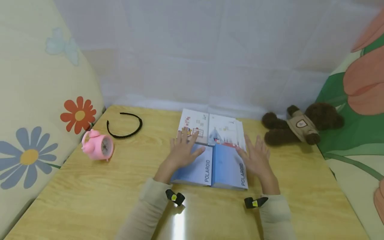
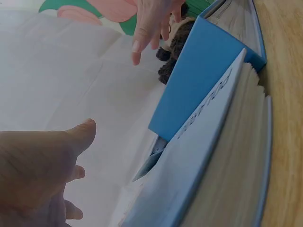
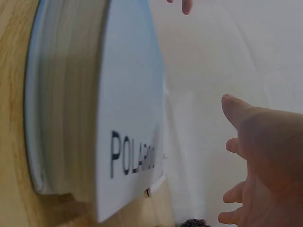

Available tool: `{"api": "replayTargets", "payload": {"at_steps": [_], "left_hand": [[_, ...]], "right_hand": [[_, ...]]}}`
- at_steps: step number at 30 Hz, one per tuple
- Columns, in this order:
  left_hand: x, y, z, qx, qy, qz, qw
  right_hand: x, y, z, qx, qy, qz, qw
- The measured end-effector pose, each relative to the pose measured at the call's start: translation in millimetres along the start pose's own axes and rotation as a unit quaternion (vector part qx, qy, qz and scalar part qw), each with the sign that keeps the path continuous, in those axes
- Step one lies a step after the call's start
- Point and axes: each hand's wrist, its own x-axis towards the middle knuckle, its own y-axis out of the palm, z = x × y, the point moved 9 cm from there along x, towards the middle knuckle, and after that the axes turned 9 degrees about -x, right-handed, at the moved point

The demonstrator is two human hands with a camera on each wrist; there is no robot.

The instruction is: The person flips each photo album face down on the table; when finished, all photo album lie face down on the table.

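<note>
Two thick blue albums lettered POLAROID lie side by side on the wooden table, the left album [image 1: 195, 171] and the right album [image 1: 226, 166]. Behind them are two white illustrated covers, the left cover [image 1: 199, 120] and the right cover [image 1: 222, 123]. My left hand [image 1: 182, 151] is spread over the left album, its fingertips overlapping the left white cover in the head view. Over the right album's outer edge, my right hand [image 1: 256, 158] has its fingers apart. Both wrist views show the left hand [image 2: 38, 170] and right hand [image 3: 279, 156] raised above the covers, holding nothing.
A pink alarm clock [image 1: 99, 146] and a black headband [image 1: 132, 135] are on the left side of the table. A brown teddy bear [image 1: 303, 125] lies at the back right. White cloth [image 1: 186, 60] hangs behind, with flowered fabric on both sides.
</note>
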Motion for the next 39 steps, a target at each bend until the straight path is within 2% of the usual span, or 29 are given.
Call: {"api": "replayTargets", "payload": {"at_steps": [4,9,14,20,29,33,39], "left_hand": [[-1.1,14.4,-6.1,0.000,0.008,0.012,0.9999],[-2.9,27.9,-18.1,-0.034,0.010,0.035,0.9988],[-11.9,45.7,-29.9,-0.051,0.021,0.089,0.9945],[-25.8,70.4,-40.5,-0.059,0.041,0.147,0.9866],[-25.5,80.9,-52.5,-0.007,0.048,0.156,0.9865],[-24.0,84.6,-58.0,0.016,0.047,0.145,0.9882],[-26.5,88.7,-60.1,0.017,0.053,0.132,0.9897]], "right_hand": [[-4,6,-4,-0.007,0.003,0.018,1.000],[-2,9,-4,-0.011,-0.006,0.019,1.000],[0,20,4,0.012,-0.017,0.044,0.999],[-6,35,3,0.033,0.003,0.079,0.996],[-4,38,-1,0.046,-0.003,0.098,0.994],[-3,39,-4,0.040,-0.010,0.100,0.994],[-1,39,-4,0.060,-0.035,0.083,0.994]]}}
